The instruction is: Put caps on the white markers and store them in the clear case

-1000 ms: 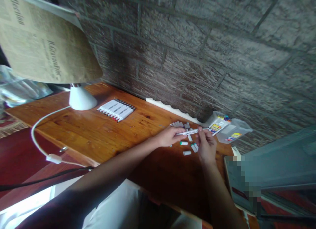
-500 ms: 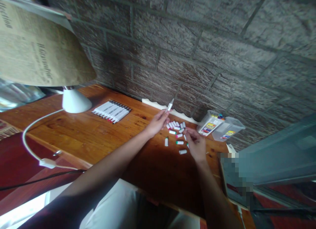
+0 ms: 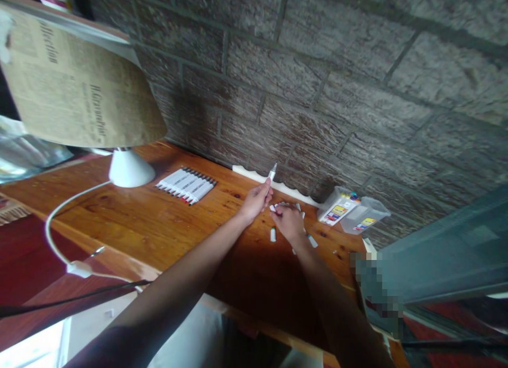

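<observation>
My left hand (image 3: 256, 203) is closed round a white marker (image 3: 272, 174), whose tip end points up and away over the table. Close beside it, my right hand (image 3: 289, 222) reaches down over a group of small white marker caps, its fingers bent together. One cap (image 3: 272, 208) shows right at those fingertips; whether it is gripped cannot be made out. Another cap with a green end (image 3: 273, 234) stands a little nearer to me, and a further cap (image 3: 313, 241) lies to the right of my right wrist. My hand hides much of the group.
A row of white markers (image 3: 186, 185) lies on the wooden table (image 3: 174, 235) by the lamp base (image 3: 130, 169). Two clear plastic boxes, one holding markers (image 3: 337, 206) and another (image 3: 364, 215), stand at the right by the brick wall. A lamp cord (image 3: 50, 225) hangs over the front edge.
Both hands came apart from the marker; the left kept it and turned it tip end up. My right hand first moved to the caps' right side, then left across them.
</observation>
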### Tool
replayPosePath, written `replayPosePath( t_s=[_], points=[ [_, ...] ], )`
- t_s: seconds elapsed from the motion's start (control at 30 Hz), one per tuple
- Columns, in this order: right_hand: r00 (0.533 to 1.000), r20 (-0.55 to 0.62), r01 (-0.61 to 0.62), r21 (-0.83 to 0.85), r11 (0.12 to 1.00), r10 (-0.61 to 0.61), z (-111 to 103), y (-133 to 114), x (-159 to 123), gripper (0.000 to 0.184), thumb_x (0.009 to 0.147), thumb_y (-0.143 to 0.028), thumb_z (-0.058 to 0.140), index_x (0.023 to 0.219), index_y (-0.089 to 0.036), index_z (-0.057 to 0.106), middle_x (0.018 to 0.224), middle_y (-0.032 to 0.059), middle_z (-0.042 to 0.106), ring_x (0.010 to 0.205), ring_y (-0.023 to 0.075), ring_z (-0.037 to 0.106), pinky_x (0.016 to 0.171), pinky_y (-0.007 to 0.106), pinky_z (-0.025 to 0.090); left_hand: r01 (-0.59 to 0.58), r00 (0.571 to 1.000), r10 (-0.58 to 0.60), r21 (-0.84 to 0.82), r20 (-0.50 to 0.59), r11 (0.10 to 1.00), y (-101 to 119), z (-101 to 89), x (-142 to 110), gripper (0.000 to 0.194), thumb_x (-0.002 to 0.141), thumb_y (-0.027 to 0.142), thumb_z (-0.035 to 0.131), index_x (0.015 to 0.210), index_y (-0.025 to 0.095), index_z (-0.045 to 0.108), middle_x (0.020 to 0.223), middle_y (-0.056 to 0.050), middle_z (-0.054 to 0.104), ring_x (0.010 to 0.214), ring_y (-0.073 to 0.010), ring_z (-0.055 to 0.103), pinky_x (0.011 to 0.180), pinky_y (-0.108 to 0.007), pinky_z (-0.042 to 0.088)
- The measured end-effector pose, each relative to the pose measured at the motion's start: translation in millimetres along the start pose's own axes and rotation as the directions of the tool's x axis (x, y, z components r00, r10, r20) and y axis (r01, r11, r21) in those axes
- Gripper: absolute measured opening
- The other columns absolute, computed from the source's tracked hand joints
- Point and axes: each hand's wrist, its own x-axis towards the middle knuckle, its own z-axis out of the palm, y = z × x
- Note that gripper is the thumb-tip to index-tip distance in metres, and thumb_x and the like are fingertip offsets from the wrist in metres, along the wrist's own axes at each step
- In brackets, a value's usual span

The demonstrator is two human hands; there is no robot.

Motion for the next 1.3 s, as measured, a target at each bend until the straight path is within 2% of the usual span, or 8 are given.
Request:
replayPosePath(
  t_s=[0.17,0.3,0.37,0.47,0.63,0.77,1.13,1.3],
  points=[
    [0.999,-0.009,-0.038,-0.066,0.997,0.038,2,-9,0,0.022,0.089,-0.031,0.056,0.083,-0.019,0.073,0.093,0.0109,0.073,0.095,0.0233,0.064,0.088,0.032,0.044,-0.145,0.987,0.136,0.117,0.086,0.982,-9,-3.4,3,0.049,0.086,0.062,0.051,0.095,0.015,0.061,0.056,0.005,0.048,0.046,-0.006,0.038,0.045,-0.018,0.03],
    [0.991,-0.077,-0.093,0.205,0.974,0.111,-18,13,-9,0.024,0.089,-0.036,0.055,0.091,-0.021,0.073,0.095,0.0078,0.075,0.091,0.0219,0.067,0.085,0.032,0.048,-0.337,0.939,0.297,0.303,0.171,0.891,-14,-6.5,4,0.041,0.09,0.052,0.052,0.095,0.014,0.066,0.071,0.0,0.06,0.068,-0.0115,0.055,0.066,-0.022,0.043],
    [0.977,-0.089,-0.132,0.456,0.88,0.192,-32,32,-17,0.031,0.086,-0.045,0.057,0.095,-0.02,0.073,0.093,0.0074,0.075,0.082,0.0212,0.068,0.079,0.032,0.051,-0.386,0.921,0.324,0.411,0.216,0.826,-15,-7.6,2,0.038,0.091,0.048,0.051,0.094,0.014,0.067,0.078,-0.001,0.064,0.075,-0.0137,0.058,0.071,-0.023,0.044],
    [0.953,-0.079,-0.139,0.745,0.652,0.293,-51,58,-32,0.043,0.077,-0.053,0.067,0.097,-0.016,0.073,0.094,0.0092,0.075,0.082,0.0225,0.069,0.075,0.034,0.053,-0.412,0.909,0.288,0.542,0.301,0.732,-17,-8.2,-2,0.035,0.092,0.046,0.051,0.103,0.017,0.068,0.09,-0.003,0.07,0.082,-0.0166,0.062,0.076,-0.025,0.046],
    [0.883,-0.056,-0.197,0.857,0.476,0.467,-67,73,-44,0.051,0.068,-0.057,0.074,0.095,-0.014,0.071,0.081,0.0069,0.072,0.064,0.017,0.062,0.051,0.026,0.046,-0.441,0.895,0.237,0.66,0.379,0.608,-23,-7.5,-6,0.033,0.092,0.044,0.052,0.108,0.02,0.068,0.104,-0.004,0.072,0.094,-0.0195,0.066,0.084,-0.027,0.047],
    [0.883,-0.012,-0.198,0.896,0.397,0.469,-64,74,-42,0.05,0.065,-0.056,0.076,0.092,-0.014,0.071,0.076,0.0049,0.07,0.058,0.0124,0.056,0.046,0.023,0.04,-0.463,0.884,0.231,0.693,0.407,0.553,-24,-6.4,-6,0.033,0.091,0.045,0.054,0.108,0.021,0.068,0.106,-0.003,0.073,0.095,-0.0196,0.067,0.084,-0.027,0.048],
    [0.941,-0.03,-0.122,0.899,0.42,0.337,-64,75,-44,0.049,0.064,-0.058,0.078,0.091,-0.018,0.073,0.086,0.0057,0.074,0.073,0.0175,0.065,0.069,0.031,0.054,-0.48,0.877,0.295,0.723,0.38,0.496,-22,-5.7,-12,0.03,0.091,0.042,0.057,0.108,0.021,0.069,0.105,-0.004,0.073,0.095,-0.0197,0.068,0.087,-0.03,0.05],
    [0.976,0.007,-0.119,0.852,0.509,0.216,-63,71,-49,0.047,0.066,-0.063,0.075,0.091,-0.023,0.076,0.095,0.0052,0.076,0.087,0.0239,0.07,0.083,0.037,0.056,-0.583,0.812,0.333,0.666,0.479,0.464,-25,-3.9,-16,0.03,0.091,0.043,0.057,0.108,0.022,0.07,0.107,-0.005,0.074,0.1,-0.0195,0.067,0.092,-0.031,0.051]
  ],
)
